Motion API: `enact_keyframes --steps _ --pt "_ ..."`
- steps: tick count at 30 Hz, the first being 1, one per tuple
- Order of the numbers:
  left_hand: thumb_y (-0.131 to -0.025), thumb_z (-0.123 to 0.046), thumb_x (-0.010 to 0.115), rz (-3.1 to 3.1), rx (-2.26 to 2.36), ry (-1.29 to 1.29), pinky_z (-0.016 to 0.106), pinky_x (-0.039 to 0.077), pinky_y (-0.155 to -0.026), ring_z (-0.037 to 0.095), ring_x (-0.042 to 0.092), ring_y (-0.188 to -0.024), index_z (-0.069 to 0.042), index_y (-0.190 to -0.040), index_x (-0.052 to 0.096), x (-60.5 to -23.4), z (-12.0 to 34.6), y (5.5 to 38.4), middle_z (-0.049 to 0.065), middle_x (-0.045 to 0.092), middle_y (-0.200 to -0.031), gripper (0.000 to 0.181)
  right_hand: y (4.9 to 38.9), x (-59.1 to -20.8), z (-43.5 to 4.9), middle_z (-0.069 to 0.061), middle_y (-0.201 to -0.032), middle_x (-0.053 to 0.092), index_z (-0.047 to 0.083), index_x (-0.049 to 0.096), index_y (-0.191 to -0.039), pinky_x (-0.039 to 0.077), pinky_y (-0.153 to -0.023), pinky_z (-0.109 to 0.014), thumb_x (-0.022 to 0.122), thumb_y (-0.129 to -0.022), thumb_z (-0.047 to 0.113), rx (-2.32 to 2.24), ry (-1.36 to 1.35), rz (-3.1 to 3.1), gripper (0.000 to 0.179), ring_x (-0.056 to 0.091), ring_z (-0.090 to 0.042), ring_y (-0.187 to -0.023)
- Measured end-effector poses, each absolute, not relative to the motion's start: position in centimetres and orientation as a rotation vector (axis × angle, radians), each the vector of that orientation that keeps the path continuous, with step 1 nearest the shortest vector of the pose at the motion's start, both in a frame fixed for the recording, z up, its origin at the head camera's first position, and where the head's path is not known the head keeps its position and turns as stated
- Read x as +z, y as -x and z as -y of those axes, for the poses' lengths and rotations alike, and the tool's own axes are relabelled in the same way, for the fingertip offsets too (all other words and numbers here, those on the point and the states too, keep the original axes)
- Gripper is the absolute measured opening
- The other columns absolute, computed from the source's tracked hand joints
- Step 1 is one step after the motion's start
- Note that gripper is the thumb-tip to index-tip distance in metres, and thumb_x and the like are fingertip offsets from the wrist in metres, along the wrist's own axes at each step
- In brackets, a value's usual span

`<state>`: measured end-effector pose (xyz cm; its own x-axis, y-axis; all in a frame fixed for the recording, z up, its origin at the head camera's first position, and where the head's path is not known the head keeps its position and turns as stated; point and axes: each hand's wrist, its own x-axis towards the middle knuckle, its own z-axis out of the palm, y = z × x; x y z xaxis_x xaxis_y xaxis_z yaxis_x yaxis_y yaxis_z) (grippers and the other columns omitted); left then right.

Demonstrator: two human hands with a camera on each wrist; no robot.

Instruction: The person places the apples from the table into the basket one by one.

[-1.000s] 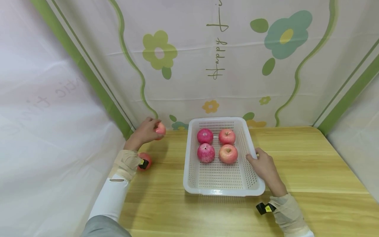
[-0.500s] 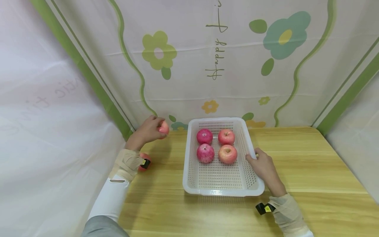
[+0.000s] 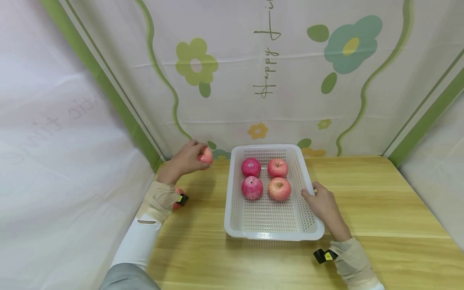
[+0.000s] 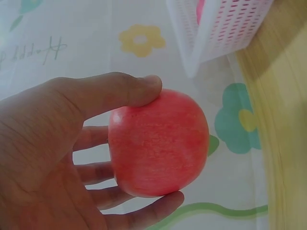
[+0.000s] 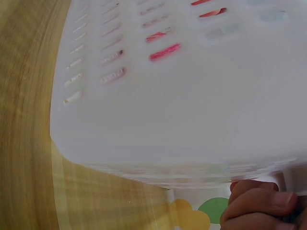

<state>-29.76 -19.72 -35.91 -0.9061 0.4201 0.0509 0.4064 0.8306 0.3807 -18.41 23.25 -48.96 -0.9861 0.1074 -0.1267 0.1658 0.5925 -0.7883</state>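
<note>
My left hand (image 3: 185,159) holds a pinkish-red apple (image 3: 206,156) above the table's far left part. In the left wrist view, the thumb lies over the apple (image 4: 159,143) and the fingers curl beneath it. A second apple (image 3: 177,197) is partly hidden behind the left wrist. My right hand (image 3: 322,204) grips the right rim of a white perforated plastic basket (image 3: 272,235). Inside the basket, two magenta streaked round fruits (image 3: 252,187) sit on the left and two pale red apples (image 3: 279,189) on the right. Through the basket's slots, the right wrist view shows bits of red.
A wooden table (image 3: 366,201) carries the basket. A white curtain with printed flowers (image 3: 232,100) stands right behind it, and more white fabric (image 3: 65,161) hangs at the left and right sides.
My left hand has shifted a little to the right with the apple, toward the basket. The right hand and the basket stay where they were.
</note>
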Motion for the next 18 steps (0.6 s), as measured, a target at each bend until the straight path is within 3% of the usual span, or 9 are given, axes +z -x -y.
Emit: enact_keyframes --steps 18 --pt "-0.086 -0.025 0.082 -2.929 0.595 -0.699 0.045 0.055 -0.089 0.032 0.058 -0.112 -0.005 -0.149 0.058 -34.9 18.0 29.4 0.019 0.054 -0.139 0.070 18.3 -48.8 -23.2 -0.032 -0.111 0.071 -0.010 0.049 -0.143 0.064 -0.059 -0.036 0.055 -0.108 0.030 -1.372 -0.248 -2.726 0.054 0.075 -0.025 -0.078"
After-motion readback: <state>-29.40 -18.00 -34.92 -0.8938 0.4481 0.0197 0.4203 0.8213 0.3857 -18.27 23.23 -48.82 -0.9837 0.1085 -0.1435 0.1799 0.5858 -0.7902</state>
